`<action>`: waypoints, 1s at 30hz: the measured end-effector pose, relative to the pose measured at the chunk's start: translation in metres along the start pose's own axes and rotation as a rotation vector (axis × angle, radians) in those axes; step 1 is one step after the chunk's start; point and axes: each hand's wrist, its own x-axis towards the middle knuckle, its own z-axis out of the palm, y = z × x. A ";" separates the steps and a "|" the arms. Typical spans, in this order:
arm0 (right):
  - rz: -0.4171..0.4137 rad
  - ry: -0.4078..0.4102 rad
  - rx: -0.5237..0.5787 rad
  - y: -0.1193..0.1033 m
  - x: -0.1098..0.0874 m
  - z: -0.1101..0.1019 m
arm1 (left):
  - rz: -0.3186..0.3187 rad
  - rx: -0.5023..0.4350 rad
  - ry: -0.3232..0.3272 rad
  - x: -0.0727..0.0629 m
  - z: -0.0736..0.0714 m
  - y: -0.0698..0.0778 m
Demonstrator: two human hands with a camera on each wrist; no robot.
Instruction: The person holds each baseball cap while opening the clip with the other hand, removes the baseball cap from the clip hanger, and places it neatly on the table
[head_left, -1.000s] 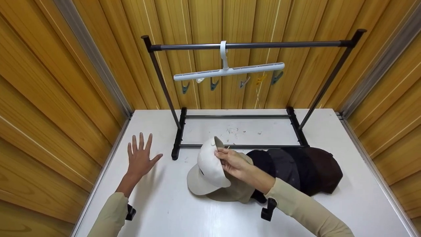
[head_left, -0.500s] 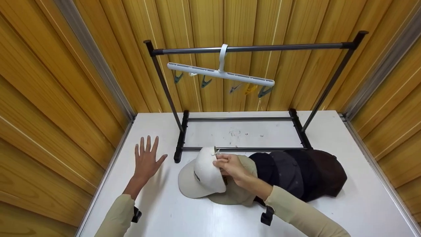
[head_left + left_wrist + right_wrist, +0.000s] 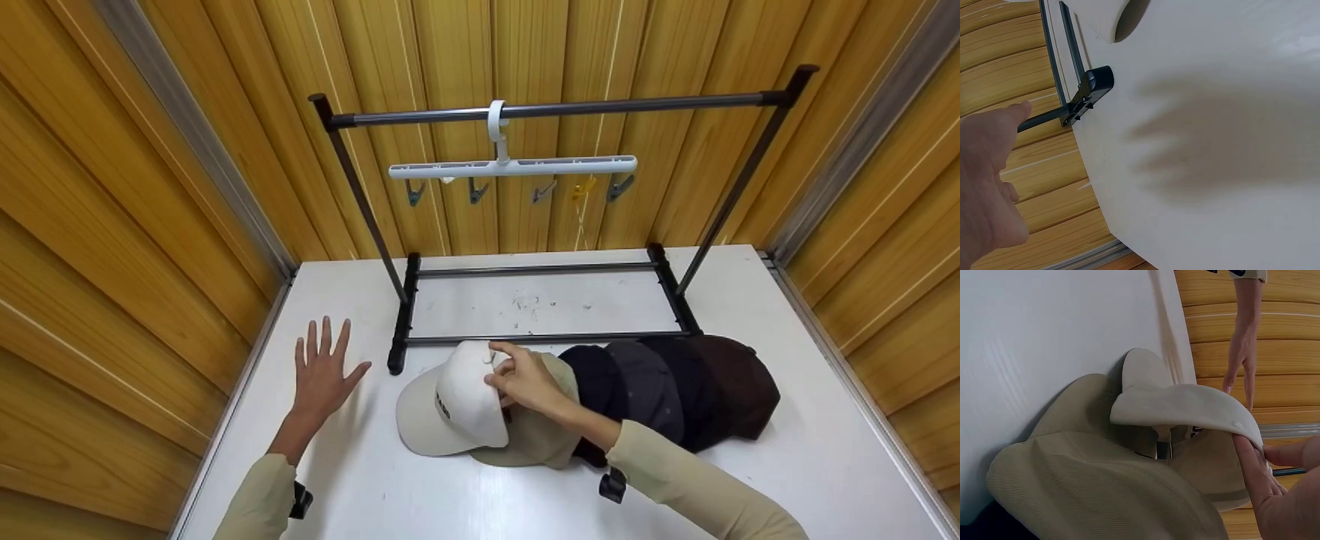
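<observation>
My right hand (image 3: 525, 382) pinches the rear edge of a white baseball cap (image 3: 469, 397), thumb and fingers on either side of the fabric. The cap's brim points left, with dark lettering on its front. In the right wrist view the white cap (image 3: 1185, 402) shows its hollow inside and back strap, and a khaki cap (image 3: 1084, 478) lies right beside it. My left hand (image 3: 319, 379) hovers above the white table, left of the caps, fingers spread and holding nothing. Its shadow falls on the table in the left wrist view.
A row of dark caps (image 3: 645, 382), ending in a dark brown one (image 3: 742, 386), runs right from the khaki cap. Behind stands a black metal rack (image 3: 637, 105). A white hanger (image 3: 555, 166) with several small clips hangs from its bar. Wood-patterned walls enclose the table.
My right hand has lowered and turned the white cap, its brim shifting left and its lettering coming into view. The hanger has swung round. My left hand stays spread over the table.
</observation>
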 end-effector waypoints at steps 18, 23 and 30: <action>-0.152 -0.054 -0.249 0.001 -0.014 -0.009 | 0.029 -0.034 0.018 0.002 0.007 0.002; -0.156 -0.047 -0.269 0.000 -0.018 -0.014 | 0.022 -0.061 -0.002 0.002 0.008 -0.001; -0.139 -0.048 -0.288 0.001 -0.023 -0.022 | 0.028 -0.083 -0.006 0.003 0.010 -0.001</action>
